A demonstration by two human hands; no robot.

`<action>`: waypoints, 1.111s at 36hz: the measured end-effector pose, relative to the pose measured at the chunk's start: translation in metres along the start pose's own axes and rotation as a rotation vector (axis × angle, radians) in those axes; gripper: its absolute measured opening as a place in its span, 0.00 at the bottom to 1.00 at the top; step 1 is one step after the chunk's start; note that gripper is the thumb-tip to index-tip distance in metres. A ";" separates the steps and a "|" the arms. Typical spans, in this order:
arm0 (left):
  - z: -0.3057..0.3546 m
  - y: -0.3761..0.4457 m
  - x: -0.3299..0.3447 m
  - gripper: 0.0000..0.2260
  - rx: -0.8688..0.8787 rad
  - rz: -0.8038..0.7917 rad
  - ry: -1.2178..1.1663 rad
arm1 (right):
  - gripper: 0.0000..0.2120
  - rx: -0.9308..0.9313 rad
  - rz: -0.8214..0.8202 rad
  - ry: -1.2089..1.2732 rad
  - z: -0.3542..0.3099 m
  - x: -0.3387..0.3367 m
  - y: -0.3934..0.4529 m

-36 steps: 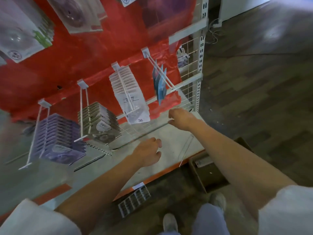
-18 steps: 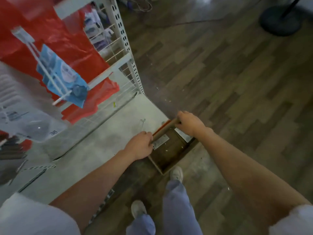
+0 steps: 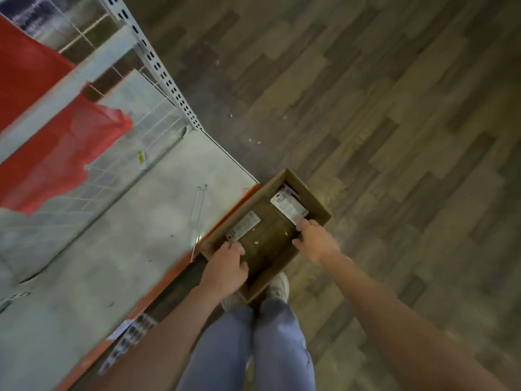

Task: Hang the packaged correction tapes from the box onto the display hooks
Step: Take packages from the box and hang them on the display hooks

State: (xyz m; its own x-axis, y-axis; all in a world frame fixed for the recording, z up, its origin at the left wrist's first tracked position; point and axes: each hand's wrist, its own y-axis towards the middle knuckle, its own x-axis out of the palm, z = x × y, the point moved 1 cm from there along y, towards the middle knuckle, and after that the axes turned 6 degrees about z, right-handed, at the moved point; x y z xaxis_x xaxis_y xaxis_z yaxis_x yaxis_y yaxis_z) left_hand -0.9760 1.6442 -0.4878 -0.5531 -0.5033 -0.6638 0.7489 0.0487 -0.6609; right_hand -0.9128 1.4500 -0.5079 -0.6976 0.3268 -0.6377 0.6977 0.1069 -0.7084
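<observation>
The left hand (image 3: 225, 266) reaches down from the lower middle of the view, forearm stretched forward, back of the hand up and fingers curled downward at the near-left corner of the cardboard box (image 3: 315, 198); the fingertips touch the near end of a white packaged correction tape (image 3: 244, 225), though whether they pinch it or only rest on it cannot be told. That package lies flat along the left wall of the box, its long axis running away from the fingers, up and to the right. Left of this hand the pale shelf board (image 3: 112, 249) spreads out with an orange front edge, a loose clear hook (image 3: 198, 213) lying on it, and red backing sheet (image 3: 56, 153) hanging over the wire grid beyond. The box sits on the wood-pattern floor (image 3: 394, 136) against the shelf corner, its long axis running diagonally away from the person. The right hand (image 3: 317, 241) comes in from the lower right, arm extended, fingers bent over the right rim, fingertips meeting the near end of a second packaged tape (image 3: 289, 207); the grip is narrow, but an actual hold is not clear. This package lies beyond the fingers, tilted toward the far corner. Below the box are blue trouser legs (image 3: 253, 348) and a pale shoe (image 3: 279, 286).
</observation>
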 end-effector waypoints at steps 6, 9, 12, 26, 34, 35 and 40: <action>-0.037 0.077 0.064 0.15 -0.010 -0.048 0.022 | 0.19 0.074 0.007 0.019 0.024 0.065 0.071; -0.060 0.120 0.099 0.16 -0.034 -0.063 0.065 | 0.20 0.105 0.004 0.020 0.038 0.099 0.114; -0.080 0.162 0.133 0.20 -0.062 -0.053 0.099 | 0.21 0.113 0.000 -0.009 0.052 0.129 0.157; -0.134 0.313 0.251 0.35 -0.101 -0.118 0.280 | 0.28 0.215 0.005 -0.123 0.109 0.226 0.328; -0.143 0.338 0.276 0.23 -0.091 -0.033 0.500 | 0.40 0.258 0.108 -0.127 0.104 0.238 0.360; -0.142 0.338 0.276 0.19 -0.084 -0.002 0.530 | 0.42 0.260 0.106 -0.136 0.103 0.238 0.361; -0.140 0.344 0.279 0.19 -0.049 -0.028 0.607 | 0.42 0.256 0.125 -0.215 0.100 0.243 0.361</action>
State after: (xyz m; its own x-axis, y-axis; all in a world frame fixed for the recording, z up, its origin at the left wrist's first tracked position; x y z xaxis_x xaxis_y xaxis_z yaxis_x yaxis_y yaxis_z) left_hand -0.9235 1.6417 -0.9495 -0.6926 0.0757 -0.7174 0.7213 0.0898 -0.6868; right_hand -0.8466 1.4737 -0.9490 -0.6468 0.1144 -0.7540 0.7353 -0.1688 -0.6563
